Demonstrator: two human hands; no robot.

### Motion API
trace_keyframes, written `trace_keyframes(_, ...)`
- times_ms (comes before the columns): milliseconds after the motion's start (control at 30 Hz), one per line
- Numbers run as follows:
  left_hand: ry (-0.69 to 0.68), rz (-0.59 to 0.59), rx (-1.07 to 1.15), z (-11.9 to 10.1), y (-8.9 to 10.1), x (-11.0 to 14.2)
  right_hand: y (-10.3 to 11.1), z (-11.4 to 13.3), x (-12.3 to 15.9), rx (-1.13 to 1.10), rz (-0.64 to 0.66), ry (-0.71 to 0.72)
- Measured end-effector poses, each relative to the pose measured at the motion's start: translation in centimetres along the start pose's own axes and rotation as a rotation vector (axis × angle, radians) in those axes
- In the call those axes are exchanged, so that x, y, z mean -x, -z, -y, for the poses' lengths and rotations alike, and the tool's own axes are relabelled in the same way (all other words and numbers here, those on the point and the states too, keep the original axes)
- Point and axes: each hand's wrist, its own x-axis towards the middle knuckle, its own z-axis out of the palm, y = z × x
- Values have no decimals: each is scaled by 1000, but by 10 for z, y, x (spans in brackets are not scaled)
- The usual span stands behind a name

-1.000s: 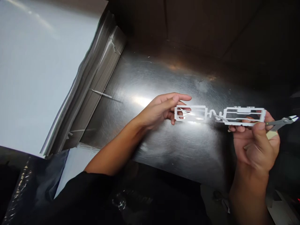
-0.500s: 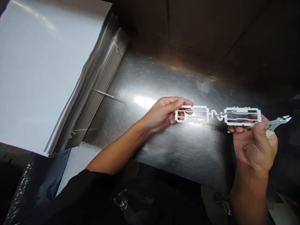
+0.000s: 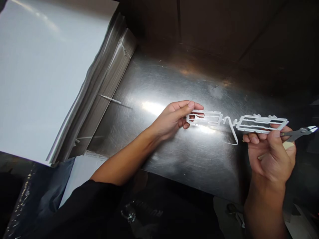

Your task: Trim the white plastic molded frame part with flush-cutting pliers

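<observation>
Two white plastic frames, joined by a curved sprue [image 3: 233, 129], are held up over the metal table. My left hand [image 3: 175, 118] pinches the outer end of the left frame [image 3: 217, 114] between thumb and fingers. In my right hand [image 3: 271, 149] the right frame [image 3: 259, 127] is gripped along its lower edge, thumb in front. That hand also keeps a pair of nippers [image 3: 297, 133], jaws pointing right; its pale handles are mostly hidden by the palm. A thin stem of the sprue hangs down between the frames.
A tall stack of white sheets [image 3: 54, 73] stands at the left. From its side a thin white strip [image 3: 109, 98] sticks out over the scratched metal table [image 3: 159, 83]. Small white scraps lie toward the back. A dark panelled surface [image 3: 211, 26] rises behind.
Both frames have tilted, the right one most, and the sprue's stem has swung from pointing at me to hanging down. The nippers have shifted slightly right. Both hands keep their grip.
</observation>
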Motion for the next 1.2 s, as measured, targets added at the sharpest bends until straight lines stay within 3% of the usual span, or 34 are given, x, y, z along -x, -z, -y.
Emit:
trace_keyframes(500, -31, 14, 67, 9, 1, -2, 0, 3, -1, -33, -43, -26)
trace_keyframes(700, -151, -146, 68, 10, -1, -3, 8, 2, 1, -28, 34, -26)
trace_keyframes(833, -241, -237, -16, 13, 2, -5, 5, 1, 3, 16, -59, -51)
trace_keyframes(933, -225, -206, -32, 15, 5, -5, 3, 0, 4, 28, -76, -13)
trace_keyframes(1200, -12, 33, -81, 8, -3, 0, 8, -8, 0, 92, -98, 128)
